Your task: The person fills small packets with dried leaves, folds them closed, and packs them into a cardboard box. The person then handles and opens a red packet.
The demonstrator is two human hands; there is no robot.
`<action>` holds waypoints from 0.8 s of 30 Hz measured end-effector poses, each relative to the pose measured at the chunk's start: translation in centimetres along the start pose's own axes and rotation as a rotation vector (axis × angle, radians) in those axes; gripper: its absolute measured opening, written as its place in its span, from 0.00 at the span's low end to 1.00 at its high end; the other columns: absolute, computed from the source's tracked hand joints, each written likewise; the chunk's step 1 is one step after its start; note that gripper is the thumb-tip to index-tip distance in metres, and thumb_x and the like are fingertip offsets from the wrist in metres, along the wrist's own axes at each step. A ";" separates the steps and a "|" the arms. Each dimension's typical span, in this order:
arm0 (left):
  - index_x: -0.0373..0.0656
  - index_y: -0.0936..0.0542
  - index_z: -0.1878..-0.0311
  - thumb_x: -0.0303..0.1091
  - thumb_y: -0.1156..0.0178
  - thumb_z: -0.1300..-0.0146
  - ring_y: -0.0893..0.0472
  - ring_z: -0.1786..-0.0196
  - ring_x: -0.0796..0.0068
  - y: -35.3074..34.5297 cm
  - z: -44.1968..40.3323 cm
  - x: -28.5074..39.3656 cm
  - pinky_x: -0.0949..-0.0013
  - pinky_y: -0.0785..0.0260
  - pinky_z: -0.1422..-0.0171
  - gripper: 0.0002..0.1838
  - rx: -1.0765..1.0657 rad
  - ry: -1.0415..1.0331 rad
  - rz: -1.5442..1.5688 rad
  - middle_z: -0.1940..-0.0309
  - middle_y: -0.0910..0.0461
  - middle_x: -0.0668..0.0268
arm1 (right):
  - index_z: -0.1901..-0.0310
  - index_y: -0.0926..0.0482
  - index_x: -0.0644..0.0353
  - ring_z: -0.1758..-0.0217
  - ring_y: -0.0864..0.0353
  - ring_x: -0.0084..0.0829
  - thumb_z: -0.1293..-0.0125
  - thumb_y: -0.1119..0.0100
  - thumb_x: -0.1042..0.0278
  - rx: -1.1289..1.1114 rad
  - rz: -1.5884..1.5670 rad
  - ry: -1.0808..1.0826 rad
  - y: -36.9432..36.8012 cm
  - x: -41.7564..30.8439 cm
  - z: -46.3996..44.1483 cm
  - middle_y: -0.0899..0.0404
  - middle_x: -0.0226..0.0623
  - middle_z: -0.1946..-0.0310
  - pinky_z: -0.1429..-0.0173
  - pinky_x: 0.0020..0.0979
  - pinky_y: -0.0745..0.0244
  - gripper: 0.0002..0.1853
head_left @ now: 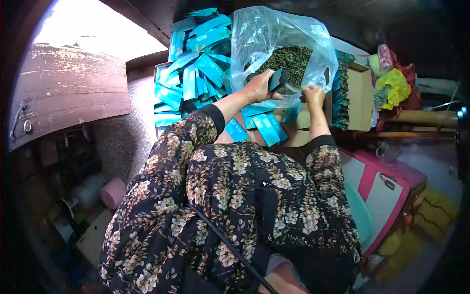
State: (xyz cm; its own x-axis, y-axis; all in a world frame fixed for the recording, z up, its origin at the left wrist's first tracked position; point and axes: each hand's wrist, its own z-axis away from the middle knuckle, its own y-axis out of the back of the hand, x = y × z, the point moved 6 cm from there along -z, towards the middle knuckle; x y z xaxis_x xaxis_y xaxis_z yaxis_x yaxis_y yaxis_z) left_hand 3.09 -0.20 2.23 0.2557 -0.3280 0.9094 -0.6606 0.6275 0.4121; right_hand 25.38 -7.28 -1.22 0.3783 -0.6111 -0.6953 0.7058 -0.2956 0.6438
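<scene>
Black floral top (230,196) on me fills the lower half of view, w/ a thin dark cord (230,245) slanting down across it. Beyond, both arms reach fwd to the work surface.

L hand (258,88) is closed round one teal packet (277,80) — thumb one side, fingers the other, packet tilted at the near side of the clear bag (254,29). Can't tell if its top end is unsealed. R hand (313,94) is curled tight at the bag's near R edge, gripping a small dark item (302,98), mostly hidden — can't make out what. Between hands, a pale shiny shape, too blurred to name.

Bag stands w/ its mouth toward me, dark green dried leaf (293,58) heaped inside. L of bag: big loose pile of teal packets (208,68), lying every which way. Just below the bag, nearer me, a few more flat packets (268,128), some overlapping.

R of bag: a row of packets (341,93) packed upright, next to a cardboard box (360,98). Past that, a yellow plastic bag (394,88) & red stuff (410,88) bunched tog. Lower R, a pink-and-white case (384,188). Far L, a worn wooden panel (73,88) w/ metal latch (18,119); below it, a pink roll (112,192).
</scene>
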 end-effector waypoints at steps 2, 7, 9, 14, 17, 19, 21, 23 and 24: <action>0.41 0.33 0.53 0.47 0.25 0.62 0.26 0.61 0.58 -0.2 0.2 -0.3 0.61 0.33 0.54 0.37 -0.018 0.031 0.012 0.64 0.28 0.55 | 0.72 0.17 0.61 0.74 0.19 0.37 0.48 0.45 0.66 0.040 0.307 -0.061 -1.7 1.0 -0.4 0.20 0.43 0.80 0.66 0.35 0.24 0.10; 0.41 0.33 0.53 0.48 0.25 0.62 0.27 0.62 0.58 -0.1 -0.1 -0.7 0.62 0.33 0.55 0.37 -0.045 0.089 -0.046 0.65 0.28 0.56 | 0.71 0.16 0.57 0.70 0.20 0.48 0.48 0.48 0.64 0.260 0.549 0.258 -3.0 0.6 -4.2 0.20 0.47 0.75 0.60 0.43 0.25 0.11; 0.41 0.33 0.53 0.48 0.25 0.62 0.27 0.62 0.58 0.0 -0.1 -0.7 0.62 0.33 0.55 0.37 -0.047 0.114 -0.030 0.65 0.28 0.55 | 0.71 0.16 0.57 0.70 0.20 0.48 0.48 0.48 0.63 0.262 0.484 0.292 -3.0 -0.3 -4.7 0.20 0.46 0.75 0.61 0.43 0.25 0.11; 0.41 0.33 0.53 0.48 0.25 0.61 0.26 0.62 0.58 -0.2 -0.4 -0.9 0.61 0.32 0.55 0.36 -0.003 0.045 -0.050 0.66 0.28 0.55 | 0.72 0.17 0.57 0.72 0.19 0.42 0.47 0.48 0.66 0.336 0.237 0.429 -2.5 -1.4 -5.1 0.19 0.43 0.76 0.64 0.39 0.25 0.10; 0.40 0.33 0.53 0.49 0.25 0.62 0.26 0.61 0.56 -0.4 -0.5 -1.4 0.60 0.32 0.55 0.37 -0.030 0.075 -0.045 0.65 0.28 0.55 | 0.73 0.17 0.57 0.72 0.19 0.39 0.48 0.47 0.69 0.336 0.051 0.404 -3.0 -0.9 -5.7 0.19 0.41 0.76 0.65 0.35 0.25 0.08; 0.40 0.33 0.53 0.49 0.25 0.62 0.26 0.61 0.56 -0.6 -0.6 -1.7 0.60 0.32 0.55 0.37 -0.041 0.098 -0.046 0.65 0.28 0.54 | 0.73 0.18 0.57 0.72 0.20 0.37 0.51 0.45 0.74 0.292 -0.197 0.286 -3.6 -0.1 -6.5 0.19 0.40 0.74 0.65 0.33 0.24 0.06; 0.39 0.33 0.52 0.49 0.25 0.62 0.26 0.60 0.55 -0.6 -0.5 -2.1 0.61 0.33 0.54 0.38 -0.055 0.139 -0.048 0.64 0.28 0.53 | 0.73 0.18 0.58 0.72 0.20 0.34 0.52 0.45 0.76 0.296 -0.267 0.317 -3.8 -0.2 -6.8 0.19 0.39 0.74 0.66 0.31 0.25 0.06; 0.39 0.33 0.52 0.49 0.25 0.62 0.26 0.60 0.55 -0.4 -0.6 -2.3 0.60 0.33 0.54 0.38 -0.067 0.159 -0.078 0.64 0.28 0.53 | 0.73 0.18 0.60 0.73 0.20 0.29 0.53 0.45 0.79 0.308 -0.399 0.387 -3.6 -0.9 -6.9 0.20 0.37 0.75 0.67 0.28 0.25 0.07; 0.39 0.33 0.52 0.49 0.26 0.62 0.26 0.59 0.55 -0.3 -0.7 -2.4 0.60 0.33 0.54 0.38 -0.077 0.177 -0.103 0.63 0.28 0.53 | 0.73 0.18 0.60 0.73 0.20 0.29 0.53 0.45 0.79 0.310 -0.403 0.388 -3.4 -1.2 -6.9 0.20 0.37 0.75 0.67 0.28 0.25 0.07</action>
State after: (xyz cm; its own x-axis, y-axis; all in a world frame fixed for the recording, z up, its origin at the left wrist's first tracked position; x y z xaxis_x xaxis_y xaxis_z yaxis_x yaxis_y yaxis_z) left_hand 3.12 0.89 -0.04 0.4431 -0.2682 0.8554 -0.5709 0.6513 0.4999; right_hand 26.71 -0.51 -4.78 0.3497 -0.1143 -0.9299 0.6538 -0.6811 0.3296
